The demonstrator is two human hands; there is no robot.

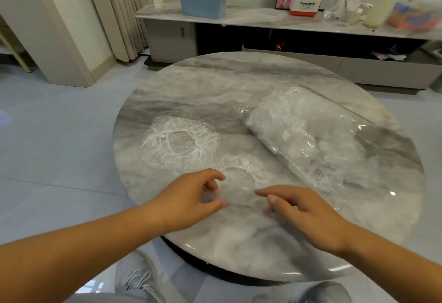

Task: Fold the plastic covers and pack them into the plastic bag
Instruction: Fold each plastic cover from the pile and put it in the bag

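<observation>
Because the plastic cover [241, 174] by the near edge of the table [215, 82] is light, limp, slippery film, its elastic rim seems the surest hold; the left hand [189, 197] curls its fingers there, pinch unclear, while the right hand [303, 209] keeps fingers loosely spread.

near cover [241, 173] edge blurred, shoe [327, 293] cropped

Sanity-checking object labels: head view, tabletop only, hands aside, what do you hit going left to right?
larger plastic cover, lying open → smaller plastic cover, just past the fingertips → clear plastic bag already stuffed with covers, lying at a slant on the right side of the round table.
</observation>
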